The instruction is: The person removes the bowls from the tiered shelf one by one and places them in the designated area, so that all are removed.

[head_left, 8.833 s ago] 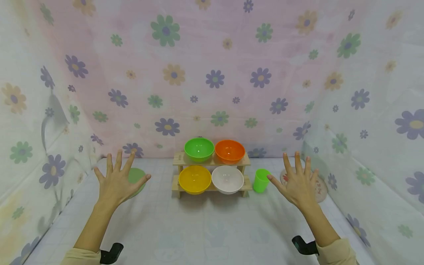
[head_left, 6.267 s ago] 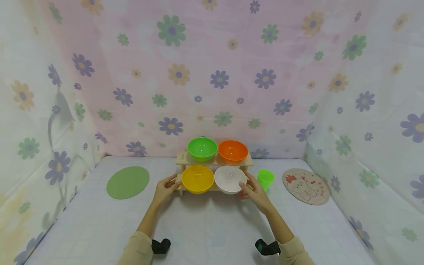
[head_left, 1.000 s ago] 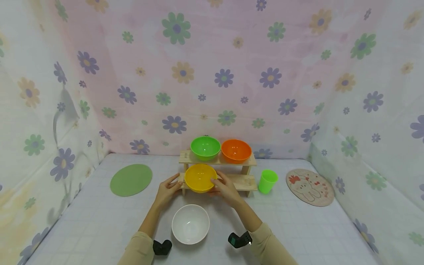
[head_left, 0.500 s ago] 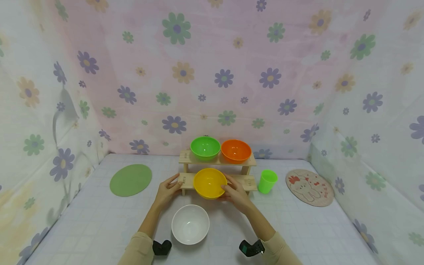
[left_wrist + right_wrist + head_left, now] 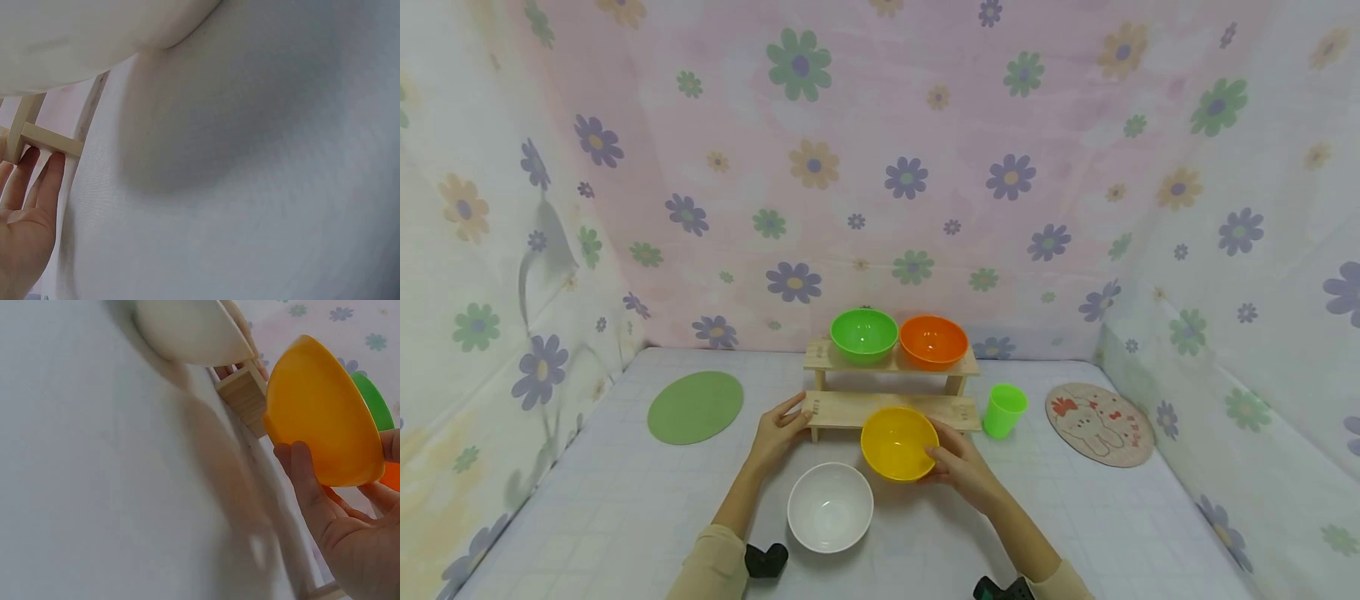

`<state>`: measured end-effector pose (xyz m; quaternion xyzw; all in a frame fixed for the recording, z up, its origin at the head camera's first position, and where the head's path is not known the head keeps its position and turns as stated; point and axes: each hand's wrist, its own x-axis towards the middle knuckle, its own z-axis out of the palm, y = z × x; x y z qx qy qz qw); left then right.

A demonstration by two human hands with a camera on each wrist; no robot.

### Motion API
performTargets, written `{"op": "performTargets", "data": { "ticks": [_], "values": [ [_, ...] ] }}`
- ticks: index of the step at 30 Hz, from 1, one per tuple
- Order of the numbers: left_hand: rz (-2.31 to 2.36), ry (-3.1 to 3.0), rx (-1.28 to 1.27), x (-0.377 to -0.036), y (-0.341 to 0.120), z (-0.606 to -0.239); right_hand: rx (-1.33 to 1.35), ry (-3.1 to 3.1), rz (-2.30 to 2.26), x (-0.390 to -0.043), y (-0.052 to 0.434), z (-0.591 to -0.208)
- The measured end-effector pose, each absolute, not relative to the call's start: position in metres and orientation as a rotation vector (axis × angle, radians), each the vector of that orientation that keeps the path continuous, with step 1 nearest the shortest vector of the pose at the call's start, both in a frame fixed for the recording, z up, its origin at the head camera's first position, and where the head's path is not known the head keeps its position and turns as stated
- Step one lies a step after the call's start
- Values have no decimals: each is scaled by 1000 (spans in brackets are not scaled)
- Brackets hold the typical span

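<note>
In the head view my right hand (image 5: 966, 471) grips the yellow bowl (image 5: 898, 446) by its right side, thumb at the rim. The right wrist view shows the fingers under this bowl (image 5: 322, 419), which hangs above the table. My left hand (image 5: 778, 437) holds the left end of the two-step wooden rack (image 5: 850, 410); its fingers also touch the wood in the left wrist view. On the table before the rack stands a white bowl (image 5: 831, 508). A green bowl (image 5: 864, 336) and an orange bowl (image 5: 933, 342) sit side by side on the upper step.
Right of the rack stands a green cup (image 5: 1004, 411). A round green mat (image 5: 696, 408) lies at the left, and a round mat with a rabbit picture (image 5: 1100, 425) at the right. Flowered cloth walls (image 5: 861, 167) close off the back and sides.
The white bowl has come off the lower step to the table. More recently the yellow bowl left that step, moving right and nearer in my right hand. The left hand stays on the rack.
</note>
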<state>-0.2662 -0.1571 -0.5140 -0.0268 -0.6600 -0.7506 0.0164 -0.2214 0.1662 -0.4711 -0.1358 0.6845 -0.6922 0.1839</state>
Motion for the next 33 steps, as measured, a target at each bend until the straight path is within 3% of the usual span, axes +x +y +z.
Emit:
{"op": "performTargets", "data": {
  "ticks": [33],
  "values": [
    [-2325,-2058,-61,-265,-157,-513,-351,1818,-1785,-184,201,-496]
  ]
}}
